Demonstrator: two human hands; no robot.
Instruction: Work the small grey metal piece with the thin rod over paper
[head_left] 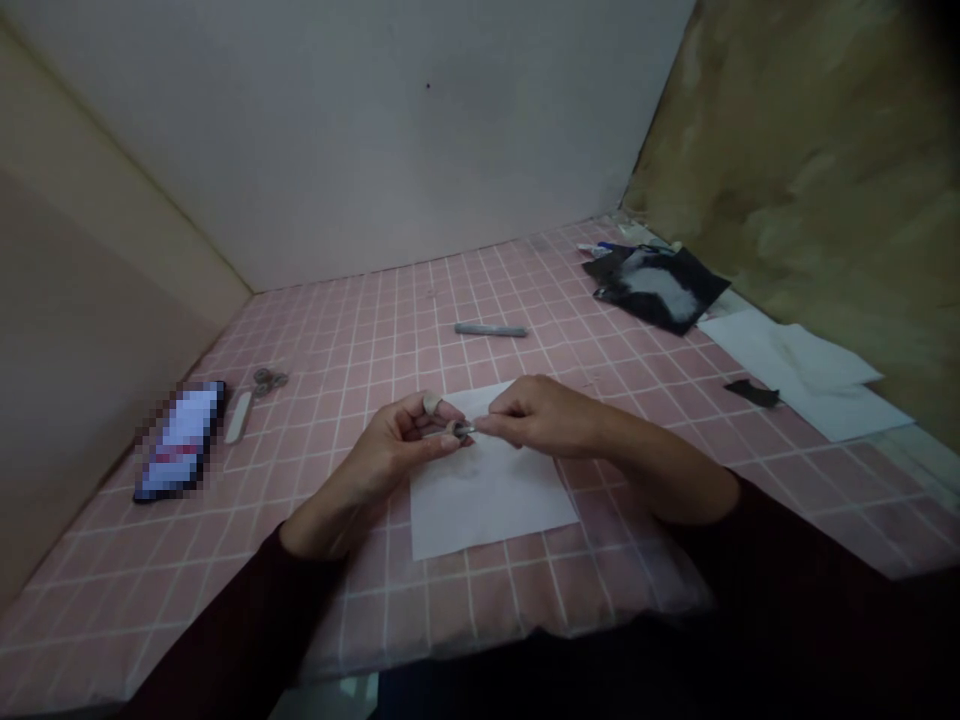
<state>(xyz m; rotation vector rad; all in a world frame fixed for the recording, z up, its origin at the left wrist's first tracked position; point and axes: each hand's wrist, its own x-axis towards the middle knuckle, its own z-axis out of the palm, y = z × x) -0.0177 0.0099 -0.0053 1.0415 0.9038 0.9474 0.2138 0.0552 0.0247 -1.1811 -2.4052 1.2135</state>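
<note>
My left hand (405, 432) is closed, with thumb and fingertips pinching a small, dark-rimmed ring-shaped piece (460, 431). A beige wrap (432, 402) goes round one finger of that hand. From the right, my right hand (523, 415) meets it in a closed pinch at the edge of the small piece. Something thin and pale shows at the right fingertips, too small to name. Both hands are above a white sheet of paper (491, 510) lying on the table.
A grey stick (491, 330) lies beyond my hands on the pink checked tablecloth (360, 340). To the left are a phone (180, 440), a white file-like strip (238, 417) and small round pieces (268, 379). Black sheets (667, 288), a dark scrap (752, 393) and white papers (806, 375) lie right.
</note>
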